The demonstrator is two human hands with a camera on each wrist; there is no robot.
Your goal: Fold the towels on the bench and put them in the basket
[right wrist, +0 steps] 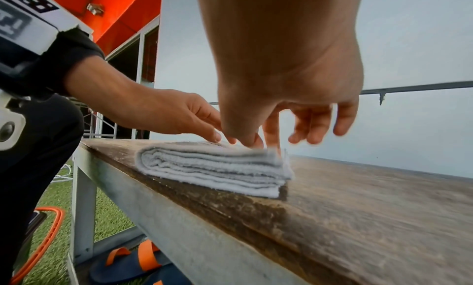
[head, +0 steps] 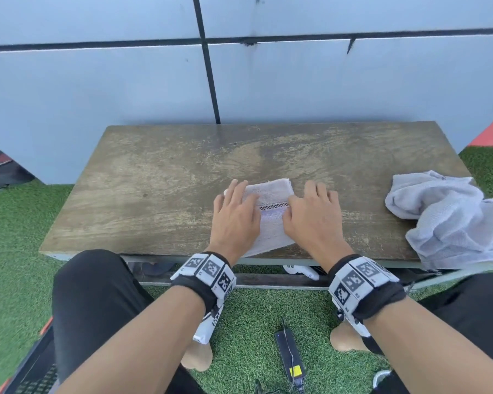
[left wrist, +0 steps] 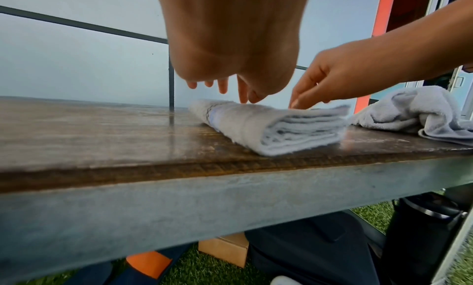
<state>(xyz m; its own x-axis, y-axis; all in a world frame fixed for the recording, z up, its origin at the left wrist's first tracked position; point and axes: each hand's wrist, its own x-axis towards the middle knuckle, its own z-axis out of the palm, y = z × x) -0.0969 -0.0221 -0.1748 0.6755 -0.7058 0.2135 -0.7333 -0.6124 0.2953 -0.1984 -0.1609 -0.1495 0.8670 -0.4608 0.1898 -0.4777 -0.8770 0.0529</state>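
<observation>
A white towel [head: 271, 194] lies folded into a thick stack of layers [left wrist: 268, 125] [right wrist: 212, 164] near the front middle of the wooden bench [head: 154, 194]. My left hand [head: 236, 206] rests on its left side with straight, spread fingers [left wrist: 243, 93] touching the top. My right hand [head: 308, 206] presses thumb and forefinger [right wrist: 253, 141] down on the towel's right edge, and its other fingers are stretched out. A second white towel [head: 450, 220] [left wrist: 414, 109] lies crumpled at the bench's right end.
A grey panelled wall [head: 125, 95] stands right behind the bench. A dark container with an orange rim [right wrist: 48, 234] sits on the grass at my left. A black power adapter [head: 289, 354] lies between my feet. Sandals [right wrist: 133, 263] and a cardboard box [left wrist: 225, 249] are under the bench.
</observation>
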